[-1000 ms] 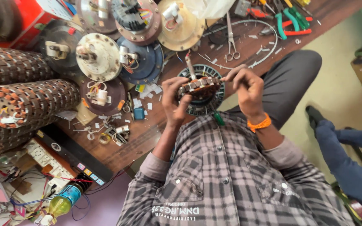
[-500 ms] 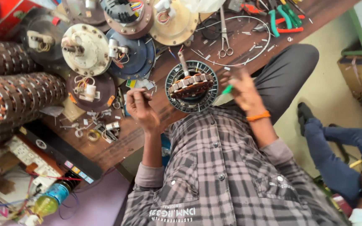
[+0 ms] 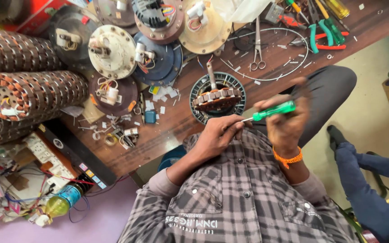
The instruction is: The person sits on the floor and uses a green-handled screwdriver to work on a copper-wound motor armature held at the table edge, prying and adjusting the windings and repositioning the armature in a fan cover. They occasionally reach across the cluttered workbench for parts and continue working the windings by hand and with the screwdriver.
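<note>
My right hand [image 3: 285,122], with an orange band on the wrist, grips the green handle of a screwdriver [image 3: 273,110]. My left hand [image 3: 218,135] is curled around the tip of its thin metal shaft. Both hands hover just in front of a round fan motor stator [image 3: 217,96] with copper windings and an upright shaft. The stator sits on the wooden bench [image 3: 176,121] near its front edge. Neither hand touches the stator.
Several fan motor housings [image 3: 113,49] and stacked copper-wound stators [image 3: 28,96] crowd the bench's left and back. Scissors [image 3: 257,54], green-handled pliers [image 3: 323,31] and a wire loop lie at the back right. A power strip [image 3: 46,155] and bottle [image 3: 64,200] are lower left. Another person's leg [image 3: 365,171] is at right.
Both hands have come off the stator. My left hand swung out to the left, then came back to the screwdriver's tip. My right hand now holds the green screwdriver level.
</note>
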### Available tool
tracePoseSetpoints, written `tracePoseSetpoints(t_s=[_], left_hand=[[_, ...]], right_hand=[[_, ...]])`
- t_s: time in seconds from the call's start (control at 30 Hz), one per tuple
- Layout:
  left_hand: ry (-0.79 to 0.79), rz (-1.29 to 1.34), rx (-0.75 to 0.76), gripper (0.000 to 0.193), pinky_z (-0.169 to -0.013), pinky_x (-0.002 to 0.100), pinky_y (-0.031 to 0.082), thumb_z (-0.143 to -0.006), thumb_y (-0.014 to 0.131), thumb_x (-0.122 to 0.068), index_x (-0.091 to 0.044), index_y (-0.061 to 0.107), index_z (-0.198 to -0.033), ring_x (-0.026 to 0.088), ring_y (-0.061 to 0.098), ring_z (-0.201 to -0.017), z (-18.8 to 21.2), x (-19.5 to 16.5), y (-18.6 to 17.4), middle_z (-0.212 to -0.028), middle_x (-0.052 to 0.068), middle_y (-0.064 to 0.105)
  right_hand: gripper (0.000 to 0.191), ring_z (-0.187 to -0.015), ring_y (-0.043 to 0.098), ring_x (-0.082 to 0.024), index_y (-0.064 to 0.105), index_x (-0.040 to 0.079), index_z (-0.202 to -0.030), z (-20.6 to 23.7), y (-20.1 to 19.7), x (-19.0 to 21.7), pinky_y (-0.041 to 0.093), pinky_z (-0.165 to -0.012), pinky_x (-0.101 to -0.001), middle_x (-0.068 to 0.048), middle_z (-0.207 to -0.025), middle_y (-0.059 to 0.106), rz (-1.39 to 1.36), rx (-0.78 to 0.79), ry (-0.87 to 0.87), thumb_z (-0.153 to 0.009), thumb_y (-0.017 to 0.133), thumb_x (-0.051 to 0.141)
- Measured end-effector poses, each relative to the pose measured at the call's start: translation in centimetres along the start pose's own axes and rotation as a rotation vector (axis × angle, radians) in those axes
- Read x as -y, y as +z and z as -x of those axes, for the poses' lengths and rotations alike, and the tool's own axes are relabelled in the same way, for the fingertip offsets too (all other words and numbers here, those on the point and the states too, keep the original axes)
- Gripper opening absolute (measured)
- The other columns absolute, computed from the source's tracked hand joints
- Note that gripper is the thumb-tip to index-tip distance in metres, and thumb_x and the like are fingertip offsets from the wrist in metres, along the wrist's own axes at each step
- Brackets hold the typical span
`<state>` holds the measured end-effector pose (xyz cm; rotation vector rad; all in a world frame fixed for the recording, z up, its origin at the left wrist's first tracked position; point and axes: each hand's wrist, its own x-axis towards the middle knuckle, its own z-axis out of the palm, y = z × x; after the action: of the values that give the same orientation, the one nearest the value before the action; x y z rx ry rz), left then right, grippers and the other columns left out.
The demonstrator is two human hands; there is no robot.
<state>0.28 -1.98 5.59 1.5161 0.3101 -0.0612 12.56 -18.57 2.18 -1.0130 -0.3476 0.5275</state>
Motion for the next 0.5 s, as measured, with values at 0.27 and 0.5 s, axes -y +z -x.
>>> tracePoseSetpoints(t_s=[0.27, 0.5], left_hand=[[0.292, -0.397, -0.291, 0.026, -0.070, 0.035, 0.054, -0.094, 0.073, -0.011, -0.006, 0.068, -0.119, 0.025, 0.069, -0.079, -0.1, -1.0, -0.7, -0.097, 0.012, 0.072], [0.328, -0.651, -0.499, 0.039, -0.095, 0.039, 0.048, -0.085, 0.080, -0.005, -0.011, 0.068, -0.121, 0.032, 0.058, -0.109, -0.7, -2.2, -5.1, -0.116, 0.008, 0.067]], right_hand=[[0.016, -0.108, 0.073, -0.029, 0.058, 0.000, -0.120, 0.4, 0.4, -0.7, 0.064, -0.098, -0.0429, -0.017, -0.106, 0.070, 0.016, -0.035, 0.062, -0.106, 0.063, -0.005], [0.036, -0.093, 0.075, -0.028, 0.051, 0.001, -0.129, -3.0, 1.1, -0.3, 0.063, -0.086, -0.0369, -0.017, -0.105, 0.072, 0.146, -0.077, 0.006, -0.101, 0.074, -0.002]])
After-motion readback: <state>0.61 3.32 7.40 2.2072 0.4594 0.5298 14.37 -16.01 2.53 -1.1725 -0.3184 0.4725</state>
